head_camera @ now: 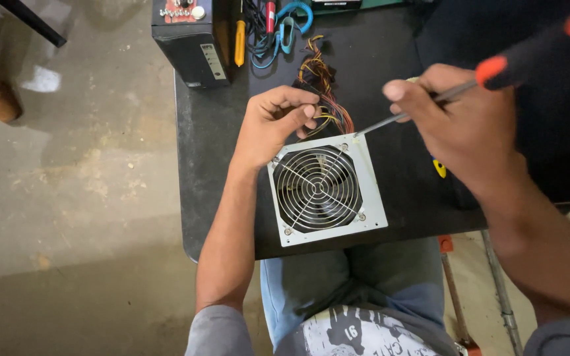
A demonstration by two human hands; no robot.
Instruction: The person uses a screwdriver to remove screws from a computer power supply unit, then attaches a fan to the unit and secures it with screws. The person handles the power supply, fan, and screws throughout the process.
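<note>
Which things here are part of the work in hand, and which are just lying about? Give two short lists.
In use:
power supply unit with fan grille
screwdriver, held in right hand
wire bundle, by left hand

Lying about:
black box
yellow-handled tool
blue-handled pliers

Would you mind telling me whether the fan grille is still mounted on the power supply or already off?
Mounted. The round wire grille lies flat over the fan in the grey power supply, with screws visible at its corners.
</note>
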